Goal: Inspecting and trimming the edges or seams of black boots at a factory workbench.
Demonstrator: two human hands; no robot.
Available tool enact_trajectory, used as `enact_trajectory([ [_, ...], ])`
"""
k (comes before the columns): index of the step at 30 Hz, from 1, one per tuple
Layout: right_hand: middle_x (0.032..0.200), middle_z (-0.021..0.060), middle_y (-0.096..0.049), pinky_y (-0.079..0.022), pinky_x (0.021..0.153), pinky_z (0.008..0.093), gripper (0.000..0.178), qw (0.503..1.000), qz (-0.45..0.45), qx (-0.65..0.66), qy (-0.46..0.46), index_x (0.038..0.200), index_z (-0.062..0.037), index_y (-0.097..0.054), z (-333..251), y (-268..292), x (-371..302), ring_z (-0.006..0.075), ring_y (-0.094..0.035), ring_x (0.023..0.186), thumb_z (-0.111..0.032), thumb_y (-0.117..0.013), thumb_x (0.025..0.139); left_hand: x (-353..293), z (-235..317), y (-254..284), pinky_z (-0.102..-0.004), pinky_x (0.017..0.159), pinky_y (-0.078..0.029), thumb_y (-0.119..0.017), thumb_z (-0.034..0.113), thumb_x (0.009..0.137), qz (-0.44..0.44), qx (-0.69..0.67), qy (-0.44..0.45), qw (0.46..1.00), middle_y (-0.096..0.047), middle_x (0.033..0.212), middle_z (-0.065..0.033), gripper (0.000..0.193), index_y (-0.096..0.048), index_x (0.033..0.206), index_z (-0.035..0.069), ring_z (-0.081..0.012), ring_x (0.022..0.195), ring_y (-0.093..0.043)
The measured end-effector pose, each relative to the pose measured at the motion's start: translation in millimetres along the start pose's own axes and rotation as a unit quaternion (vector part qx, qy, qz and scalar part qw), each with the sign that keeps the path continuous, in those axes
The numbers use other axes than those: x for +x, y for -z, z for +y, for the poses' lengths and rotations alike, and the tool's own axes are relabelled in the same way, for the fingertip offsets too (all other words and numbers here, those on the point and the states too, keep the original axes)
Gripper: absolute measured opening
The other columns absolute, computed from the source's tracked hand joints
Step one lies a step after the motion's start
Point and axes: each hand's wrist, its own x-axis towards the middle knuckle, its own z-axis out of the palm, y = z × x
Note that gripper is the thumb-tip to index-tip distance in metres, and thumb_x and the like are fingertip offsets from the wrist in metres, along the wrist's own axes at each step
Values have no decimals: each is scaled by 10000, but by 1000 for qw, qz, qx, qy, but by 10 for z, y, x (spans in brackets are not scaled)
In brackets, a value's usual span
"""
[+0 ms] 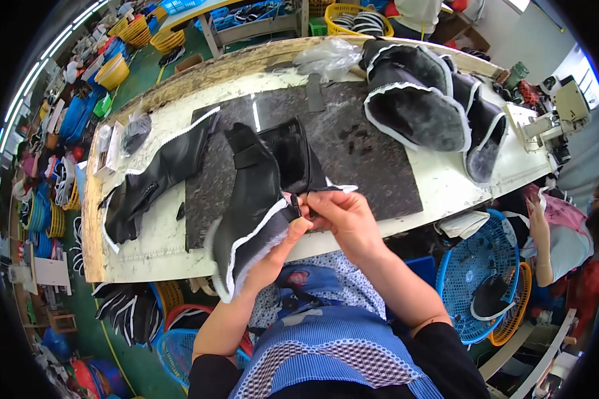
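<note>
A black boot upper (249,179) with dark fur lining and a white edge strip leans over the near edge of the dark slab. My left hand (277,256) is closed around its lower edge, with the thumb up by the seam. Close beside it, my right hand (343,218) pinches at the end of the same edge, fingertips almost touching the left thumb. What lies between the right fingertips is too small to make out. A white edge end sticks out just above the right hand. To the left, another black boot upper (173,159) lies flat on the table.
The dark slab (373,166) rests on a white worktable (150,256). Fur-lined uppers (416,110) are stacked at the right, near a clear plastic bag (329,58). A sewing machine (569,110) stands farther right. Below are a blue basket (449,286) and a co-worker's arm (540,243).
</note>
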Motion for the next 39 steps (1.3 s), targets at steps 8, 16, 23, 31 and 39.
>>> enact_trajectory([
  [8, 994, 68, -692, -485, 700, 214, 154, 998, -40, 31, -24, 988, -21, -704, -114, 22, 1, 69, -584, 751, -118, -607, 917, 72, -126, 69, -278, 799, -502, -729, 57, 815, -25, 70, -2, 997, -599, 1039, -68, 451, -500, 1200, -5, -144, 922, -591],
  [16, 907, 19, -694, -451, 653, 208, 175, 999, -28, -3, 17, 972, -10, -713, -39, -73, 47, 39, -530, 695, -150, -627, 912, 52, 29, 5, -253, 776, -493, -715, 62, 830, -32, 56, 22, 998, -587, 1073, -71, 460, -488, 1224, -9, -148, 904, -581],
  [23, 788, 6, -642, -460, 672, 214, 120, 998, -52, -33, 23, 916, 23, -686, -17, -41, 18, 50, -562, 736, -86, -638, 898, 89, -114, 181, -258, 713, -502, -697, 143, 852, -33, 161, -30, 986, -654, 968, -68, 314, -606, 1116, 0, -146, 805, -615],
  [31, 834, 13, -629, -480, 700, 216, 87, 995, -57, -41, 64, 924, 49, -648, -2, -77, 17, 55, -576, 760, -28, -620, 896, 135, 18, 239, -267, 721, -501, -659, 189, 897, -80, 138, -19, 987, -659, 945, -60, 272, -627, 1089, -1, -145, 820, -617],
  [39, 809, 27, -643, -488, 657, 214, 96, 990, -51, -83, 103, 930, 67, -639, 23, -131, 18, 59, -598, 752, -18, -612, 893, 150, 25, 276, -265, 681, -491, -648, 192, 904, -64, 188, -38, 979, -663, 891, -56, 242, -647, 1050, -1, -136, 763, -612],
])
